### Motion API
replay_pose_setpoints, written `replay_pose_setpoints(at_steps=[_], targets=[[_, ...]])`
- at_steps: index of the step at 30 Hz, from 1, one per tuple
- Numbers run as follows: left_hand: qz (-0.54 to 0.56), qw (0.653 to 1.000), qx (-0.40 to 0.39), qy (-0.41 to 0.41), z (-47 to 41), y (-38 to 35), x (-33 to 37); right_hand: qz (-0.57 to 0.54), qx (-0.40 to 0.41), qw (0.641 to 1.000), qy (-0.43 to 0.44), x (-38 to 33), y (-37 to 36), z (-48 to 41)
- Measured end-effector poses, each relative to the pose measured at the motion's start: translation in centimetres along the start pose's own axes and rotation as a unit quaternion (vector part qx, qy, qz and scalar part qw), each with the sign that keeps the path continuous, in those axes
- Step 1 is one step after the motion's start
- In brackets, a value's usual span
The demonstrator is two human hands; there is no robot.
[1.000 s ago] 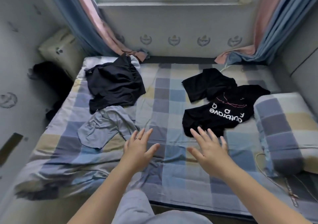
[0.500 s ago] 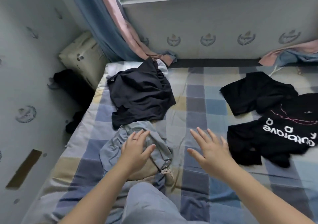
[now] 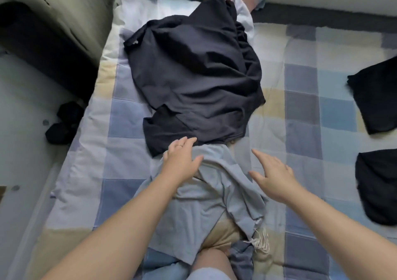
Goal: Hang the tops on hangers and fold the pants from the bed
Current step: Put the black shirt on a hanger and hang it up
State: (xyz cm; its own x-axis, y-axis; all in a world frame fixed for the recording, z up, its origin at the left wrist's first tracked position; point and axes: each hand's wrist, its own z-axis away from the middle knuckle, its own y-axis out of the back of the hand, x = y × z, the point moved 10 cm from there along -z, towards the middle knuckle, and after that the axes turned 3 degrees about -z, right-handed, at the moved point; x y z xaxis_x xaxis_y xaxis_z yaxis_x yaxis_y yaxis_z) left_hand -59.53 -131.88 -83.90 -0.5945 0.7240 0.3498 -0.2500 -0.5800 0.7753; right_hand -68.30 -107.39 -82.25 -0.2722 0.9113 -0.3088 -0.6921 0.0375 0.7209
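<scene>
Currently our fingers are spread and relaxed on both sides, gripping nothing. The left hand (image 3: 181, 161) sits with its fingertips at the seam where the dark garment (image 3: 193, 73) overlaps the light blue-grey garment (image 3: 206, 196); whether the palm actually presses the cloth or hovers just above it, we cannot tell. The right hand (image 3: 274, 177) is flat and splayed just beside the blue-grey piece's right edge, over bare checked bedspread (image 3: 300, 112). Our read: both hands bracket the blue-grey piece because it's the nearest item and we're about to pin or gather it from two sides, but that's a judgement, not something shown. Working outward: the blue-grey piece lies crumpled along the bed's near middle, its far end tucked under the dark garment's hem, its near end draped toward our knee (image 3: 211, 262), with a frayed white cord (image 3: 261, 240) at its lower right corner. We can't tell yet if it's a top or pants. The dark garment is heaped toward the head of the bed. Two more black garments (image 3: 376, 99) lie well apart at the right edge. Containers: none in view, no hangers, basket or drawer, so nothing is sorted yet. A dark clump (image 3: 64, 122) sits on the floor left of the bed.
</scene>
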Motion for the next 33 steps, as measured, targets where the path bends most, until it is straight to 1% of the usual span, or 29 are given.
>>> replay_pose_setpoints(at_steps=[2,4,8,11,14,17,18,19,21,22,23,24,26,28,30,33], targets=[[-0.012,1.0,0.003,0.008,-3.6,-0.3,-1.5,0.011,-0.019,1.0,-0.004,-0.4,-1.2,-3.9],[-0.022,1.0,0.013,0.016,-7.3,0.2,-3.0,0.019,-0.013,1.0,0.011,-1.7,-1.4,-8.0],[-0.089,0.994,0.07,-0.001,-15.0,3.5,-4.8,0.029,0.054,0.995,0.078,-6.9,1.1,-16.1],[-0.131,0.982,0.138,-0.002,-20.9,8.1,-5.6,0.064,0.11,0.984,0.126,-11.8,4.3,-22.0],[-0.14,0.967,0.209,0.039,-26.1,13.5,-7.5,0.111,0.149,0.971,0.15,-16.3,7.3,-27.5],[-0.132,0.94,0.311,0.056,-30.9,20.3,-8.8,0.136,0.213,0.948,0.192,-22.0,11.2,-32.1],[-0.121,0.934,0.331,0.057,-32.6,22.3,-9.5,0.143,0.234,0.939,0.209,-24.1,12.5,-33.8],[-0.098,0.94,0.321,0.062,-34.6,23.5,-10.6,0.145,0.25,0.932,0.219,-26.1,13.9,-35.6],[-0.025,0.97,0.227,0.088,-38.9,22.5,-14.0,0.123,0.27,0.928,0.227,-29.7,16.3,-39.6],[-0.003,0.977,0.185,0.102,-40.5,20.6,-15.8,0.104,0.272,0.928,0.231,-31.3,17.2,-41.8],[-0.012,0.979,0.17,0.114,-41.5,18.3,-17.3,0.086,0.265,0.93,0.238,-32.7,17.8,-44.0],[-0.048,0.972,0.196,0.119,-42.0,16.5,-18.3,0.072,0.248,0.935,0.244,-33.7,17.8,-46.2],[-0.127,0.936,0.311,0.104,-42.2,14.3,-18.9,0.063,0.206,0.945,0.245,-34.6,16.7,-50.5],[-0.164,0.904,0.386,0.084,-42.9,13.5,-18.9,0.08,0.183,0.952,0.233,-34.4,14.6,-54.0],[-0.183,0.887,0.418,0.076,-43.4,13.7,-18.9,0.086,0.202,0.948,0.232,-34.0,13.2,-55.4],[-0.19,0.886,0.414,0.085,-43.9,14.1,-18.9,0.105,0.252,0.933,0.236,-33.9,12.2,-56.1]])
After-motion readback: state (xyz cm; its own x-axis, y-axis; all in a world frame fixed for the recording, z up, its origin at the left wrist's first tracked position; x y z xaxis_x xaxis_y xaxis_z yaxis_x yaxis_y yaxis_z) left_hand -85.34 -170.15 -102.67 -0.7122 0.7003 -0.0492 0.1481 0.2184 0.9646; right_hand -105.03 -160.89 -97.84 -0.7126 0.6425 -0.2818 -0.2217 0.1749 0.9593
